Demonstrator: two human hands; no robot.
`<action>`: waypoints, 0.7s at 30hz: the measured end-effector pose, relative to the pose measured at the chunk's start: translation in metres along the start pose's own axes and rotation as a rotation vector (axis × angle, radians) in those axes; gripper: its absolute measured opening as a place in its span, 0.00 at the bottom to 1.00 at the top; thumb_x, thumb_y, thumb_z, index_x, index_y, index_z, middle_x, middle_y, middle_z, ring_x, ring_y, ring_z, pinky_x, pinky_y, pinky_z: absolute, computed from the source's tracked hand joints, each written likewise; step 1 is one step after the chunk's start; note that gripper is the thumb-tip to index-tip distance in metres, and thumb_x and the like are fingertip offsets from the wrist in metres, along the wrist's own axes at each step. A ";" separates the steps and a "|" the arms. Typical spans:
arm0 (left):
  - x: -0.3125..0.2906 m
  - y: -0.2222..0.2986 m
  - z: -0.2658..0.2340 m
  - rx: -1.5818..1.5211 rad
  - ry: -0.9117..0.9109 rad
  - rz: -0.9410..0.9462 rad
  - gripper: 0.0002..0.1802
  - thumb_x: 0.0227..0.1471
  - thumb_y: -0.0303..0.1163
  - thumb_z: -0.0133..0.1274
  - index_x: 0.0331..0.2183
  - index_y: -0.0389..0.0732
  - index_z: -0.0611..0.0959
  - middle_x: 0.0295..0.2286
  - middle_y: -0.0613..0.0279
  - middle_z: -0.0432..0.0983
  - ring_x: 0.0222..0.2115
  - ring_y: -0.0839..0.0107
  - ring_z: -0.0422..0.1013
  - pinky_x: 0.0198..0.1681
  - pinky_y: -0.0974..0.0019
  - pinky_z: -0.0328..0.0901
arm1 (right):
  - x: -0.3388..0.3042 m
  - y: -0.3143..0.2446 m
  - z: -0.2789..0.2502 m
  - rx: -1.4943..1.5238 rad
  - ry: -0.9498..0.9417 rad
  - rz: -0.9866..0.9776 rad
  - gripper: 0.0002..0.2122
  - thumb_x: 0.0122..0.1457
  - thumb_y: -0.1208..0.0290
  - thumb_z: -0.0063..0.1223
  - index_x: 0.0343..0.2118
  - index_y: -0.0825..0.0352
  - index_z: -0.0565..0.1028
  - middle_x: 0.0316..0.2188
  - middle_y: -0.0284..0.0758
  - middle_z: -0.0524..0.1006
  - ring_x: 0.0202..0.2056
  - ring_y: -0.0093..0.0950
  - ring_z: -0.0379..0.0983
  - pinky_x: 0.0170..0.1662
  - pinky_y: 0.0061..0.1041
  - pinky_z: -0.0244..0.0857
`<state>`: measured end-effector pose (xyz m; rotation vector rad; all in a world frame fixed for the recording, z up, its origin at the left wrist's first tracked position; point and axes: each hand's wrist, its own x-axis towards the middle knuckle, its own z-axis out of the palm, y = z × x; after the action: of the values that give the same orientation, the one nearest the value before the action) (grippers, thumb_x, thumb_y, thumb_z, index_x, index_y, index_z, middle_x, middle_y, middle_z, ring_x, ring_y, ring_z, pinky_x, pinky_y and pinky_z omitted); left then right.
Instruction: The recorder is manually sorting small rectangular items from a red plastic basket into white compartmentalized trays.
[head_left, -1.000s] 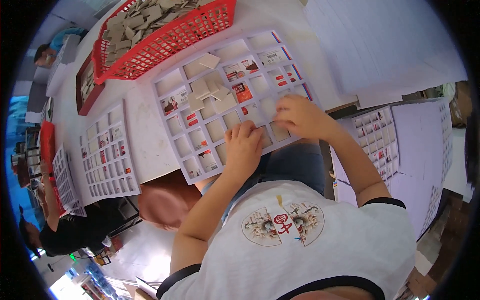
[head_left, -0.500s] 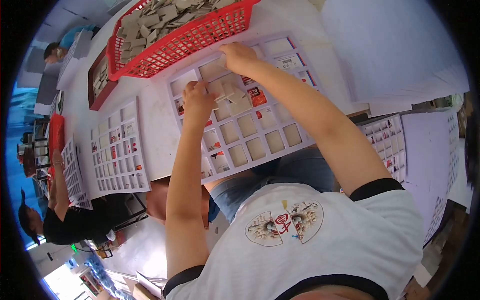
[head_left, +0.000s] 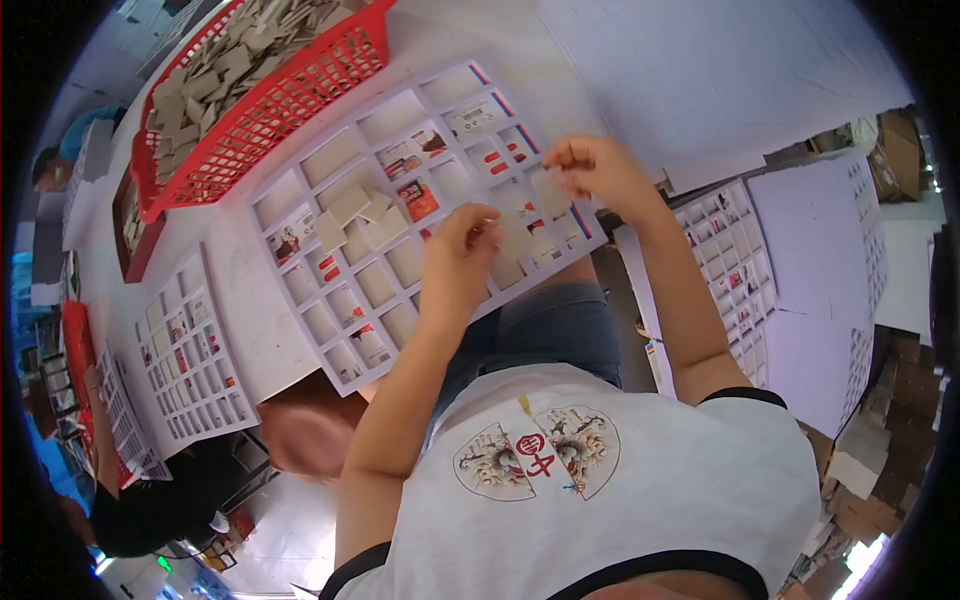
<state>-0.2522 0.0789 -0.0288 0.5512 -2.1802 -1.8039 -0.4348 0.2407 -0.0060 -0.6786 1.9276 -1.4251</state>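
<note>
A white gridded tray [head_left: 322, 352] lies at a slant before me, with printed cards and beige squares in its cells. My left hand [head_left: 462, 262] is over its near middle, fingers closed on a beige cardboard square [head_left: 514, 240]. Above the tray's right side, my right hand [head_left: 603, 178] has its fingers bent around the top of another beige square [head_left: 548, 193]. Several loose cardboard squares [head_left: 350, 205] are heaped across the left cells. The cells under my left hand are partly hidden.
A red plastic basket [head_left: 290, 105] full of cardboard pieces stands beyond the tray, beside a dark red box [head_left: 133, 235]. Another gridded tray [head_left: 195, 345] lies left. A large white stack [head_left: 720, 80] rises at far right; more trays [head_left: 735, 270] stand below it. A co-worker [head_left: 150, 505] works at left.
My right hand has come from the tray's far side to its right side. The left hand has left the loose heap for the near middle. The view has shifted, moving the tray leftward.
</note>
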 end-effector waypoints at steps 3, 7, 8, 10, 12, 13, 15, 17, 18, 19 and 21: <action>0.000 0.003 0.030 0.069 -0.034 0.042 0.10 0.49 0.22 0.55 0.37 0.37 0.79 0.28 0.50 0.76 0.27 0.60 0.75 0.32 0.63 0.69 | -0.028 0.014 -0.007 0.013 -0.087 0.083 0.06 0.54 0.83 0.50 0.35 0.71 0.75 0.23 0.28 0.71 0.23 0.15 0.64 0.26 0.16 0.59; 0.003 -0.005 0.049 0.471 -0.036 0.310 0.07 0.48 0.22 0.54 0.33 0.36 0.79 0.30 0.52 0.75 0.28 0.54 0.73 0.33 0.59 0.68 | -0.039 0.045 -0.006 -0.124 0.006 0.014 0.06 0.55 0.82 0.50 0.35 0.70 0.75 0.26 0.31 0.72 0.24 0.17 0.65 0.28 0.17 0.61; 0.002 -0.006 0.051 0.549 -0.054 0.327 0.06 0.47 0.22 0.54 0.32 0.37 0.78 0.31 0.50 0.74 0.29 0.49 0.73 0.33 0.56 0.68 | -0.040 0.044 -0.004 -0.269 0.013 -0.118 0.06 0.54 0.81 0.52 0.36 0.69 0.76 0.29 0.34 0.72 0.26 0.20 0.67 0.30 0.19 0.62; -0.001 -0.003 0.054 0.503 -0.034 0.274 0.05 0.48 0.24 0.54 0.32 0.37 0.79 0.32 0.50 0.73 0.31 0.49 0.73 0.34 0.55 0.67 | -0.044 0.046 -0.002 -0.410 0.024 -0.253 0.07 0.53 0.80 0.53 0.36 0.69 0.76 0.32 0.36 0.73 0.29 0.24 0.69 0.32 0.21 0.64; -0.005 -0.006 0.059 0.450 -0.016 0.221 0.05 0.48 0.25 0.54 0.31 0.37 0.79 0.33 0.51 0.73 0.32 0.50 0.73 0.35 0.55 0.67 | -0.053 0.049 0.002 -0.747 0.078 -0.328 0.13 0.49 0.75 0.60 0.39 0.68 0.76 0.40 0.38 0.71 0.39 0.33 0.70 0.43 0.30 0.65; -0.008 -0.013 0.061 0.560 0.033 0.307 0.05 0.48 0.26 0.54 0.31 0.37 0.78 0.34 0.51 0.72 0.36 0.50 0.71 0.38 0.54 0.67 | -0.061 0.044 0.006 -0.741 0.074 -0.333 0.13 0.49 0.75 0.60 0.39 0.68 0.76 0.40 0.38 0.71 0.39 0.33 0.70 0.43 0.30 0.65; -0.015 -0.018 0.061 0.672 0.078 0.390 0.06 0.48 0.28 0.54 0.31 0.37 0.77 0.35 0.52 0.71 0.41 0.50 0.70 0.40 0.53 0.66 | -0.081 0.029 0.014 -1.152 0.092 -0.480 0.19 0.48 0.70 0.60 0.45 0.67 0.75 0.46 0.38 0.70 0.49 0.37 0.66 0.53 0.40 0.59; -0.025 -0.013 0.060 0.743 0.058 0.408 0.11 0.47 0.29 0.57 0.36 0.40 0.79 0.40 0.56 0.72 0.45 0.53 0.66 0.46 0.53 0.62 | -0.095 0.042 0.020 -1.178 0.121 -0.475 0.22 0.47 0.67 0.61 0.47 0.67 0.73 0.49 0.38 0.69 0.52 0.38 0.63 0.55 0.41 0.56; -0.031 -0.013 0.059 0.738 0.059 0.405 0.11 0.47 0.29 0.57 0.36 0.40 0.79 0.40 0.56 0.72 0.45 0.53 0.66 0.46 0.53 0.62 | -0.098 0.049 0.022 -1.200 0.154 -0.472 0.26 0.46 0.64 0.62 0.50 0.66 0.72 0.52 0.38 0.68 0.55 0.39 0.60 0.58 0.43 0.53; -0.038 -0.012 0.056 0.788 0.042 0.436 0.15 0.47 0.29 0.57 0.39 0.40 0.79 0.43 0.55 0.70 0.47 0.52 0.64 0.48 0.51 0.59 | -0.099 0.053 0.022 -1.203 0.151 -0.465 0.26 0.46 0.64 0.62 0.50 0.66 0.72 0.52 0.38 0.68 0.55 0.39 0.60 0.58 0.43 0.53; -0.050 -0.013 0.055 0.836 0.024 0.464 0.18 0.47 0.30 0.57 0.43 0.40 0.78 0.46 0.55 0.69 0.49 0.52 0.62 0.51 0.50 0.57 | -0.098 0.059 0.021 -1.138 0.181 -0.520 0.27 0.46 0.64 0.62 0.52 0.64 0.71 0.55 0.40 0.66 0.57 0.39 0.60 0.59 0.43 0.53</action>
<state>-0.2297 0.1474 -0.0506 0.1693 -2.6942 -0.6151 -0.3562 0.3150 -0.0485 -1.6825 2.7832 -0.4846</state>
